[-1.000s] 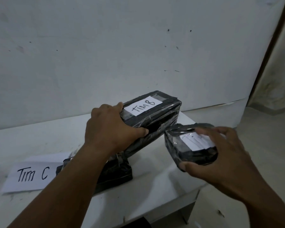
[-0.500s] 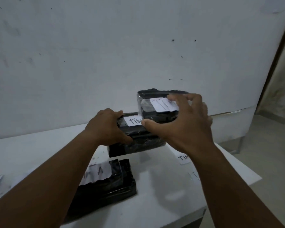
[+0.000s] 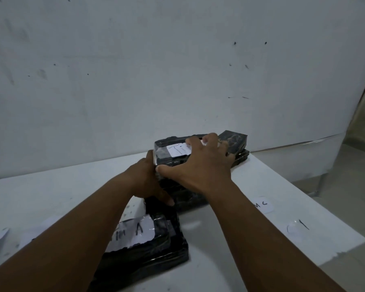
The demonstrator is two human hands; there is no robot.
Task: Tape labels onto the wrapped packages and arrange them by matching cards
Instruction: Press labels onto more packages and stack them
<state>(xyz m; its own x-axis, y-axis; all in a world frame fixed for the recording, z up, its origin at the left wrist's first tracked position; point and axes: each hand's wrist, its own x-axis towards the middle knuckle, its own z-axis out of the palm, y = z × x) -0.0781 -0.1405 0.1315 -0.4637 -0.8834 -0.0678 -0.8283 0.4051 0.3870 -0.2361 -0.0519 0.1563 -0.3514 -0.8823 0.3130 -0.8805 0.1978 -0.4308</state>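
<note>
My right hand (image 3: 207, 163) grips the top black-wrapped package (image 3: 177, 153) at 12 o'clock; my left hand (image 3: 144, 182) clasps the package beneath (image 3: 190, 197), toward 9 o'clock.

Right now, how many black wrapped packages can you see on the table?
3. One near package labelled "A" under the left forearm; one top package gripped by the right hand; one lower package beneath it. The hands may hide more.

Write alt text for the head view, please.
Both hands, right hand and left hand, hold a stack of black wrapped packages on a white table. Nearer lies another package labelled A.
</note>
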